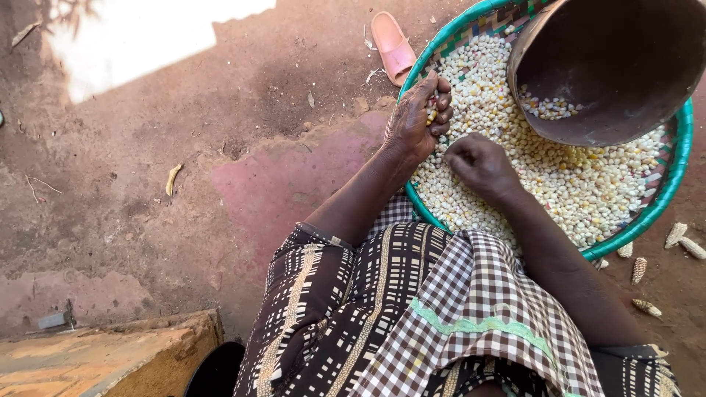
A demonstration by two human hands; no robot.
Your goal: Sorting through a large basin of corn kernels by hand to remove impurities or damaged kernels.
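A round woven tray with a green rim (665, 192) rests on my lap and holds a layer of pale maize kernels (559, 184). My left hand (418, 121) hovers at the tray's near-left edge, fingers curled around a few kernels. My right hand (479, 163) lies on the kernels in the middle of the tray, fingers bent down into them; whether it holds any is hidden. A large dark brown bowl (618, 66) sits tilted on the tray's far side with some kernels inside.
A pink sandal (392, 45) lies on the dirt ground beyond the tray. Several stripped corn cobs (676, 235) lie on the ground to the right. A wooden block (103, 356) and a dark round container (217, 371) sit at lower left.
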